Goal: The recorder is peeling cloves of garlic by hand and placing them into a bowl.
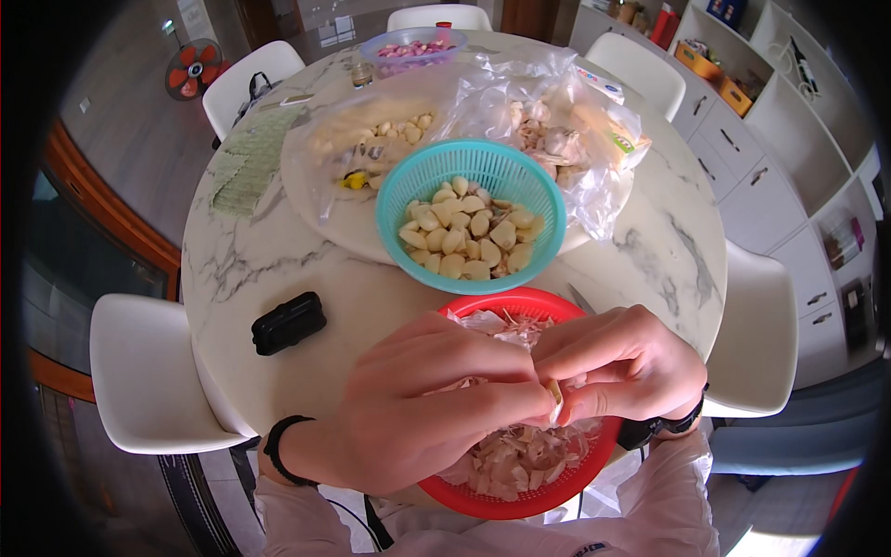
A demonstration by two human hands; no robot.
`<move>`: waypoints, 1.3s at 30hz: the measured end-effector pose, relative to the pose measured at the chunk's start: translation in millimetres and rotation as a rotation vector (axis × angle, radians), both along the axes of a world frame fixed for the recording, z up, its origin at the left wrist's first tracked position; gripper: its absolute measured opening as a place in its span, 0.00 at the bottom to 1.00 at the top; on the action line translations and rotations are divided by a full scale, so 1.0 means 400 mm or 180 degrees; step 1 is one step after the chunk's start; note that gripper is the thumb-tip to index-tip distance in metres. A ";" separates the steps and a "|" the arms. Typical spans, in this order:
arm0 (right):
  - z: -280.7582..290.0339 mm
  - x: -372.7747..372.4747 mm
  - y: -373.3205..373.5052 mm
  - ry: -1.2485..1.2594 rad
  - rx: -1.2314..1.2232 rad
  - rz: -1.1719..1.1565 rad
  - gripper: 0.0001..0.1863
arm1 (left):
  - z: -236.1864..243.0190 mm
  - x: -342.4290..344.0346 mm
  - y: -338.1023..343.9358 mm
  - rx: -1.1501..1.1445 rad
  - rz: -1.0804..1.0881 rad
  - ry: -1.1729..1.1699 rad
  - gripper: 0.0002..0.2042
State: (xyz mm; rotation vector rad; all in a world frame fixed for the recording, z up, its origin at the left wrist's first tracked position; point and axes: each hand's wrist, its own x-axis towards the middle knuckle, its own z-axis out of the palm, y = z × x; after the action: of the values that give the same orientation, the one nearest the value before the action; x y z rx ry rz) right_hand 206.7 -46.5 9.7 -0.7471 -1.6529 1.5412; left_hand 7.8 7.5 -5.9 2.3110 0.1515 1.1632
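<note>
1 teal bskt (pixel 473 160) w/ garlic cloves (pixel 469 230), 1 red bskt (pixel 520 509) w/ skins (pixel 522 464).

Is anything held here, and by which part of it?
What looks like a garlic clove, held by its sides between the left hand and the right hand; the exact contact spots are partly hidden.

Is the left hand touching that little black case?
Apart. The head view shows a plain strip of marble-patterned tabletop between the left hand and the black case.
</note>
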 end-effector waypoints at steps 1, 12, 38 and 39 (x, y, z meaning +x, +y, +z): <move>-0.002 0.000 -0.001 -0.0038 -0.0016 -0.0080 0.14 | 0.001 0.000 0.001 -0.0002 0.0001 0.0000 0.10; -0.021 0.010 0.019 -0.0037 0.0066 0.0637 0.14 | 0.001 0.007 0.008 0.0123 -0.0269 -0.0011 0.11; -0.034 0.008 0.018 0.0111 -0.0334 0.0953 0.10 | -0.003 0.012 0.008 0.0825 -0.0343 0.0237 0.07; -0.037 0.010 0.018 0.0221 -0.0486 0.0909 0.11 | -0.003 0.014 0.008 0.0916 -0.0181 0.0185 0.08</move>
State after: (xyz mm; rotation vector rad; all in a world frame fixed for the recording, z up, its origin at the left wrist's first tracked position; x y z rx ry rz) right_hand 210.8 -39.2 -5.2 -0.5445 -1.6583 1.8886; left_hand 13.5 10.7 -7.3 2.5816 -0.0652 1.1530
